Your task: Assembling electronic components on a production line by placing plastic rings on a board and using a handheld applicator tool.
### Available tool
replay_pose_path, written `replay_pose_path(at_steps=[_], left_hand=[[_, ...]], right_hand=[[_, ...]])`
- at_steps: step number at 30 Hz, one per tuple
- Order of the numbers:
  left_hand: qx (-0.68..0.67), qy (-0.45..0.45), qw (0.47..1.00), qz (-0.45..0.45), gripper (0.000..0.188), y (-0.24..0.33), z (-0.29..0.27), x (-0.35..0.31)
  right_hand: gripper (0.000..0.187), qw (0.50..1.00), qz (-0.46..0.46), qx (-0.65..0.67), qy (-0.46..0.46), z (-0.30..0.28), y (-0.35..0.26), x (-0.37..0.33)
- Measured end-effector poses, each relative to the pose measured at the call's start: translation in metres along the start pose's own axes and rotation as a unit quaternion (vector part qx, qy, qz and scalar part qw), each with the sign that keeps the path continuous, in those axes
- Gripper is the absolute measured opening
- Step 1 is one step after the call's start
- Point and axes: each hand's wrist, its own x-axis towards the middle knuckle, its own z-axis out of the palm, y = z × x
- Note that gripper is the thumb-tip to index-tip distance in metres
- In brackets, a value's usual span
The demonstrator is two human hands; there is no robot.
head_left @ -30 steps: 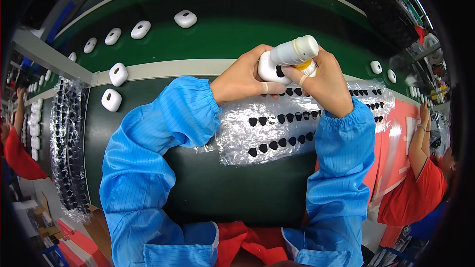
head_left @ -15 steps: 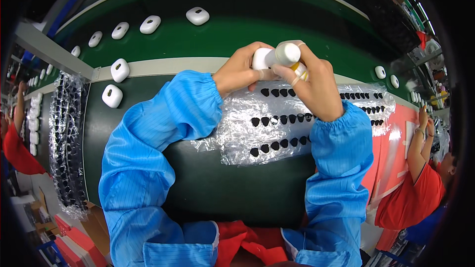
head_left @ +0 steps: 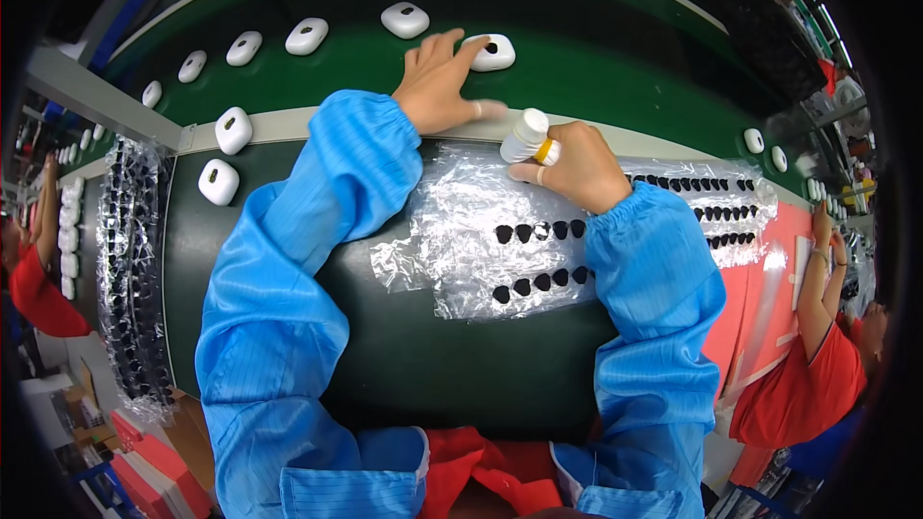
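Note:
On the green belt, a white rounded housing with a black patch on top lies at the fingertips of my left hand. That hand is open, fingers spread, its thumb blurred; whether the index finger touches the housing I cannot tell. My right hand is closed round a small white bottle over the bench edge. A white and yellow piece shows against the bottle in the same grip; I cannot tell if the two are joined. Below it, a clear plastic sheet carries rows of black stickers.
Several white housings stand along the belt; another housing sits on the bench's left. A second sticker sheet hangs at the bench's left edge. Pink boards lie at right. People in red work at both sides.
My left hand has left the bottle and reached up and left onto the belt, where the white housing now lies. My right hand has drawn slightly down and left, still holding the bottle.

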Motion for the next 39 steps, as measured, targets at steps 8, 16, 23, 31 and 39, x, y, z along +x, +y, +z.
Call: replay_pose_path(at_steps=[8, 16, 23, 31, 39], left_hand=[[0.065, 0.258, 0.956, -0.123, 0.071, -0.071, 0.010, 0.028], [-0.568, -0.004, 0.814, -0.122, 0.067, -0.030, -0.011, 0.011], [-0.631, -0.123, 0.756, -0.122, 0.067, 0.042, -0.013, -0.024], [-0.628, -0.193, 0.753, -0.050, 0.058, 0.068, -0.027, -0.035], [-0.616, -0.151, 0.772, -0.053, 0.048, 0.071, -0.026, -0.035]], right_hand=[[0.029, 0.989, 0.081, 0.068, -0.101, -0.031, -0.028, -0.007], [0.027, 0.983, 0.053, 0.171, -0.028, -0.058, -0.038, -0.019], [0.028, 0.981, 0.057, 0.182, 0.046, -0.062, -0.048, -0.025], [0.032, 0.987, -0.062, 0.119, 0.091, -0.045, -0.038, -0.023], [0.033, 0.988, -0.079, 0.089, 0.099, -0.044, -0.040, -0.025]])
